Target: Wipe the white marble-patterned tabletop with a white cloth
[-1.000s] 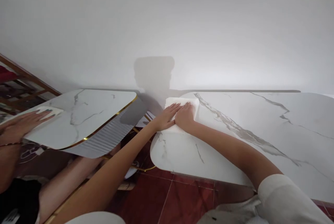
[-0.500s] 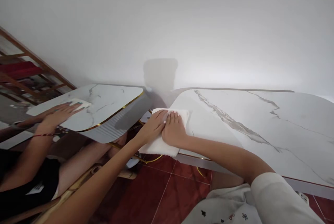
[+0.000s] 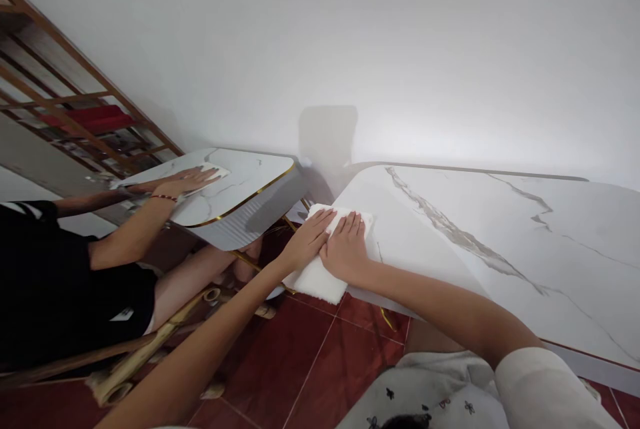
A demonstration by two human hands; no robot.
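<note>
A folded white cloth [image 3: 320,280] lies at the left end of the white marble-patterned table [image 3: 430,262], part of it hanging over the table's edge. Flat on top of it rests my left hand [image 3: 309,241], fingers stretched out. My right hand [image 3: 346,249] presses on the same cloth just beside it, also with straight fingers, and the two hands touch or nearly touch. Neither hand is wrapped round the cloth.
To the left, another person's hand [image 3: 187,180] lies on a white cloth [image 3: 215,170] atop a second marble-patterned table [image 3: 240,179] with gold trim. A bamboo chair [image 3: 155,346] and a wooden rack [image 3: 75,62] stand on that side. A white wall [image 3: 425,49] backs both tables.
The view has shifted, so most things appear further right. My hands remain flat on the cloth at the table's left end. The other person's hand has stayed on its cloth.
</note>
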